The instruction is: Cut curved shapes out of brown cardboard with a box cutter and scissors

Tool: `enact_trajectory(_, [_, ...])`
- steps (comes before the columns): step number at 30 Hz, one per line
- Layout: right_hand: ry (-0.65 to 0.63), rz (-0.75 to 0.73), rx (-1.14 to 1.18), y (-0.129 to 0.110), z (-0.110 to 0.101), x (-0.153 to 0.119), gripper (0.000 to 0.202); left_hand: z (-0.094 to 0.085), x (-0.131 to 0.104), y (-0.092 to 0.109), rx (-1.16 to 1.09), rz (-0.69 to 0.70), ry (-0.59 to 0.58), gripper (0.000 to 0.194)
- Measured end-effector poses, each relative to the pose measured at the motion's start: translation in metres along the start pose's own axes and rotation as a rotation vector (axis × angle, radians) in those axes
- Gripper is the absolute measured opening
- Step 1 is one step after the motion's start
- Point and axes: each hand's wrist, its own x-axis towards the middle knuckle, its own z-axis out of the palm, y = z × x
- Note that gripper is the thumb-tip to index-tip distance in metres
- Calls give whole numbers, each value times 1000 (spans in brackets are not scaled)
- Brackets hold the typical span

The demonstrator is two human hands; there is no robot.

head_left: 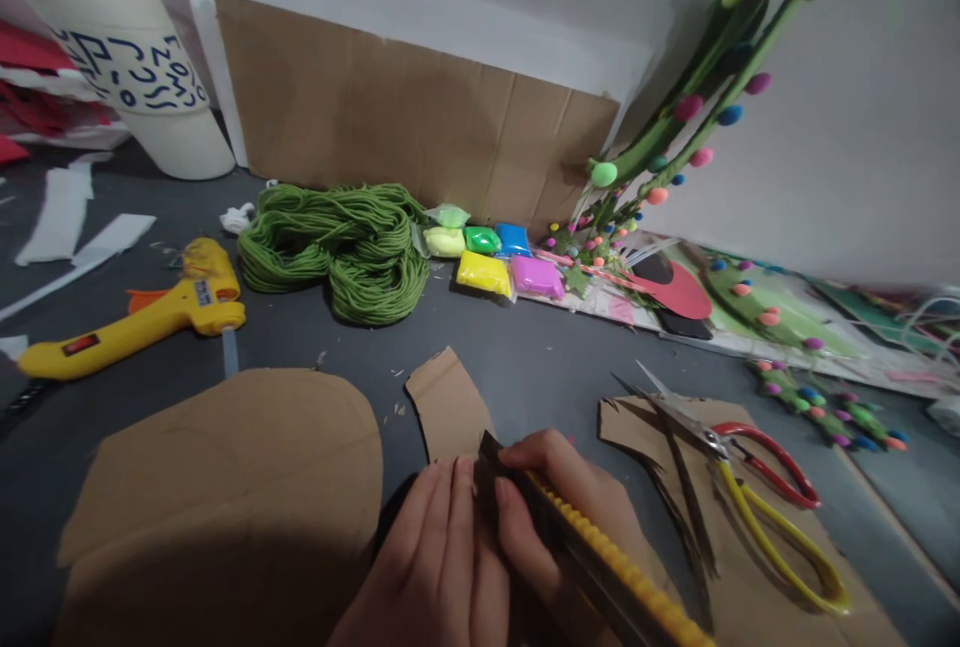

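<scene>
My right hand (581, 517) grips a black and yellow box cutter (600, 557), its blade end pointing away from me and to the left. The tip rests by the edge of a small cardboard strip (450, 402). Flat across the near part of that strip lies my left hand (439, 562), fingers stretched out side by side, close to the blade. It covers the strip's lower end, so how far the cut runs is hidden. Left of my hands is a large rounded cardboard piece (240, 487). Scissors (720, 447) with red and yellow handles lie on cardboard offcuts (780, 567) to the right.
A yellow glue gun (142, 317) lies at left, near a white tumbler (142, 67). Green cord (330, 247) and colourful clay packets (487, 272) lie along the back. A cardboard sheet (412, 107) leans on the wall beside green stems with pompoms (697, 107).
</scene>
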Motion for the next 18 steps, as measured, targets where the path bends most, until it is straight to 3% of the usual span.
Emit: enact_trajectory(18, [-22,-25,-23,0,-1,0,9,0,4,-1,-41,7,42,33])
